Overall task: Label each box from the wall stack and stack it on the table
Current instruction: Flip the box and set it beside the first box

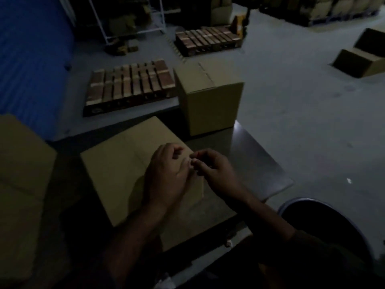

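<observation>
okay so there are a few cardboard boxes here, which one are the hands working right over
The closed flat-topped box on the table, directly beneath both hands. The taller box stands beyond it at the far edge, and another box sits off to the left.

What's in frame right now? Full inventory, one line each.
Box under the hands: 1, tan cardboard, on the table, closed.
Far box: 1, tan cardboard, upright at the table's far edge.
Left box: 1, tan, partly out of frame.
Table: 1, dark, shiny.
Pallets: 2, brown wood, on the grey floor beyond the table.
Open boxes: 2, tan, on the floor at far right.
Bin: 1, dark, round, lower right.
Left hand: 1, fingers curled, above the box.
Right hand: 1, pinching something small and pale; too dim to identify.
</observation>
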A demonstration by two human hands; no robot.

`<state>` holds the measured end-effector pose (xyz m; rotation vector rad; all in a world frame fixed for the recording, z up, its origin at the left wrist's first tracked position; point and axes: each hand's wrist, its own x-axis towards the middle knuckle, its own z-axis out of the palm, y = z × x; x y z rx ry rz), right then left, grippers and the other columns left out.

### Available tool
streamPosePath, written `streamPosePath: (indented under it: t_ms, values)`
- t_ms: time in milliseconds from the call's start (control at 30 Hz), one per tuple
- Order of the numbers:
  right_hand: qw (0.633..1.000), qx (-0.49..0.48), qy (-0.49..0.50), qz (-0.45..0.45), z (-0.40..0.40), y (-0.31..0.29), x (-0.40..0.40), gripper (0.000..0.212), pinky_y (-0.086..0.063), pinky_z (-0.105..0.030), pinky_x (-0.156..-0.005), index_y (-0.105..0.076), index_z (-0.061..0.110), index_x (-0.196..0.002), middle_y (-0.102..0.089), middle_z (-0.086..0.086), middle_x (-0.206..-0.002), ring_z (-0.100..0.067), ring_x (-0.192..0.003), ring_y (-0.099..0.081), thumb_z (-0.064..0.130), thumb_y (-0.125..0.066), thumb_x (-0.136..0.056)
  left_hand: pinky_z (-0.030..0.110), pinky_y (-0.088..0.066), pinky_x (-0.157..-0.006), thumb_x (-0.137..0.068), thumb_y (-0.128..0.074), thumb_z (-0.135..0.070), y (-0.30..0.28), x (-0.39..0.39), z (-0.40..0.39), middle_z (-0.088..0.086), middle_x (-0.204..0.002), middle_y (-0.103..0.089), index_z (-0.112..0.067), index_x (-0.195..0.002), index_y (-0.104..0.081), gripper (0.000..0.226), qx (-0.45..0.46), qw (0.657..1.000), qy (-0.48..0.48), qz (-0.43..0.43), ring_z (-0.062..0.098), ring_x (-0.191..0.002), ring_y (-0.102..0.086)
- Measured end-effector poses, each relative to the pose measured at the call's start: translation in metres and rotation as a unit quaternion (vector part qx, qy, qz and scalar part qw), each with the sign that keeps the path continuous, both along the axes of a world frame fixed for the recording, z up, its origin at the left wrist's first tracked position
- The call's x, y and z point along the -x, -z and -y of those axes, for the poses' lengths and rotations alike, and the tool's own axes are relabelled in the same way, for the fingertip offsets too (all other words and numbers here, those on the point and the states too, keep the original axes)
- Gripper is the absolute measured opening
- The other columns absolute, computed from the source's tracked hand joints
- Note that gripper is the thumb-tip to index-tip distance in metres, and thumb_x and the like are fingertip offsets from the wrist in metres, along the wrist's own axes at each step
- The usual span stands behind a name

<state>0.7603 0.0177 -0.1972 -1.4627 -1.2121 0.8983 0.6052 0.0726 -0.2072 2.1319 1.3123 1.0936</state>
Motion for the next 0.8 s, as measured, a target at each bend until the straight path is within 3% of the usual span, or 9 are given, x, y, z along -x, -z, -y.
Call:
streamPosePath:
  t_ms: [133, 233, 300, 400, 500, 633, 733, 800]
  values:
    - [0.981, 0.002, -0.093, 0.168, -0.061, -0.003, 0.049, 0.028, -0.055, -0.027, -0.087, -0.066, 0.021, -0.124, -0.063, 0.005, -0.12, -0.008, -0.103, -0.063, 0.033, -0.06, -0.099, 0.048, -0.055, -0.094, -0.094, -0.069, -0.037, 0.006, 0.077, -0.059, -0.005, -0.128, -0.055, -0.031, -0.126, -0.06, 0.033, 0.084, 0.989, -0.088, -0.081, 0.017, -0.119, -0.055]
    - [0.897, -0.028, -0.149, 0.415, -0.101, 0.019, 0.076, 0.042, -0.042, -0.037, -0.098, -0.061, 0.027, -0.132, -0.055, 0.001, -0.134, -0.021, -0.12, -0.048, 0.049, -0.054, -0.096, 0.047, -0.049, -0.097, -0.093, -0.064, -0.048, 0.024, 0.116, -0.088, 0.001, -0.13, -0.054, -0.026, -0.125, -0.063, 0.04, 0.066, 0.968, -0.096, -0.224, 0.025, -0.119, -0.05]
    - [0.862, -0.033, -0.175, 0.474, -0.116, 0.024, 0.091, 0.048, -0.035, -0.042, -0.103, -0.054, 0.034, -0.139, -0.047, 0.003, -0.144, -0.022, -0.129, -0.039, 0.054, -0.051, -0.095, 0.045, -0.048, -0.095, -0.095, -0.06, -0.053, 0.035, 0.129, -0.096, -0.001, -0.125, -0.054, -0.027, -0.122, -0.064, 0.038, 0.026, 0.964, -0.075, -0.255, 0.024, -0.115, -0.051]
    - [0.843, -0.056, -0.176, 0.506, -0.123, 0.028, 0.099, 0.051, -0.031, -0.042, -0.104, -0.049, 0.037, -0.144, -0.043, 0.004, -0.149, -0.021, -0.132, -0.036, 0.054, -0.044, -0.097, 0.045, -0.048, -0.094, -0.095, -0.056, -0.051, 0.041, 0.132, -0.098, -0.003, -0.124, -0.054, -0.028, -0.118, -0.063, 0.033, 0.007, 0.969, -0.057, -0.24, 0.021, -0.115, -0.051]
    - [0.832, -0.067, -0.164, 0.526, -0.118, 0.035, 0.091, 0.045, -0.036, -0.04, -0.104, -0.052, 0.041, -0.142, -0.046, 0.011, -0.148, -0.016, -0.131, -0.039, 0.054, -0.047, -0.099, 0.044, -0.046, -0.095, -0.095, -0.061, -0.05, 0.042, 0.134, -0.101, -0.006, -0.122, -0.053, -0.031, -0.112, -0.063, 0.026, 0.01, 0.978, -0.046, -0.205, 0.017, -0.115, -0.05]
    - [0.861, -0.047, -0.136, 0.489, -0.094, 0.037, 0.079, 0.042, -0.043, -0.042, -0.102, -0.062, 0.033, -0.132, -0.057, 0.008, -0.138, -0.016, -0.126, -0.048, 0.052, -0.053, -0.096, 0.047, -0.046, -0.096, -0.09, -0.068, -0.049, 0.041, 0.136, -0.098, -0.007, -0.121, -0.053, -0.032, -0.107, -0.062, 0.024, 0.0, 0.983, -0.032, -0.18, 0.019, -0.116, -0.05]
    - [0.891, -0.067, -0.048, 0.447, -0.072, 0.04, 0.071, 0.038, -0.046, -0.046, -0.1, -0.069, 0.025, -0.119, -0.063, 0.004, -0.127, -0.017, -0.12, -0.055, 0.049, -0.053, -0.094, 0.051, -0.047, -0.1, -0.085, -0.078, -0.042, 0.045, 0.144, -0.093, -0.005, -0.127, -0.052, -0.031, -0.111, -0.062, 0.032, 0.011, 0.992, -0.082, -0.098, 0.023, -0.125, -0.047]
    - [0.89, -0.063, 0.058, 0.447, -0.063, 0.046, 0.063, 0.035, -0.041, -0.053, -0.106, -0.067, 0.024, -0.12, -0.061, 0.003, -0.13, -0.018, -0.125, -0.052, 0.045, -0.051, -0.096, 0.054, -0.044, -0.107, -0.082, -0.083, -0.037, 0.053, 0.154, -0.091, 0.0, -0.136, -0.048, -0.028, -0.116, -0.058, 0.043, 0.016, 0.991, -0.124, -0.038, 0.028, -0.136, -0.04]
